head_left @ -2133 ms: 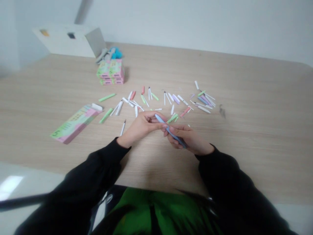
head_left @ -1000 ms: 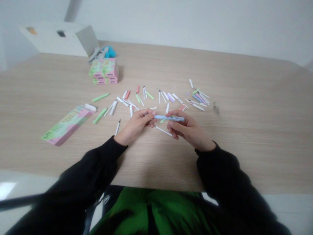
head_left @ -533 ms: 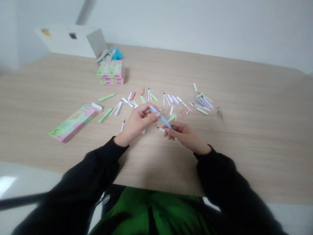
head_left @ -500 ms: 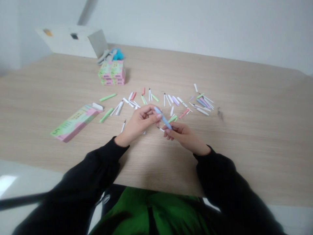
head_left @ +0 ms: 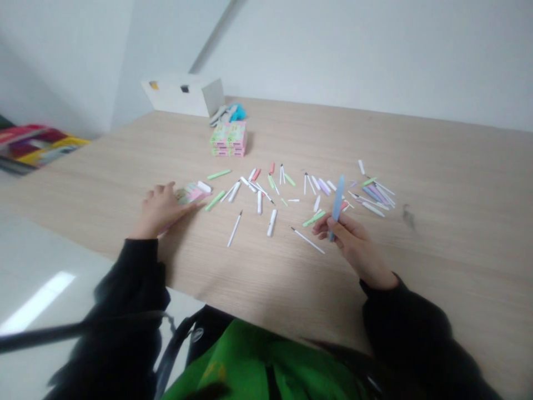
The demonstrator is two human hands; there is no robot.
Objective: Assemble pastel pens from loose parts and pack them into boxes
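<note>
My right hand [head_left: 347, 236] pinches a light blue pen [head_left: 338, 203] between thumb and fingers. The pen stands nearly upright above the table. At the left, my left hand [head_left: 160, 210] lies across a pink and green pen box [head_left: 194, 194], its thumb along the near side and its fingers over the far side. White flap at the box's right end sticks out; the hand covers most of the rest. Between the hands lie loose pen parts: a white pen barrel [head_left: 272, 222], thin refills with dark tips [head_left: 235, 229] and a green piece [head_left: 215, 200].
Stacked pink and green boxes [head_left: 228, 139] stand farther back, with grey and blue cloth [head_left: 237, 113] behind them. A white carton [head_left: 179, 97] sits at the back left. More pens and refills [head_left: 377, 194] lie in a pile at the right. Colourful items [head_left: 41, 144] show beyond the table's left edge.
My left hand has let go of the blue pen and moved left onto the pen box. My right hand keeps the pen, now turned more upright. The view has swung left.
</note>
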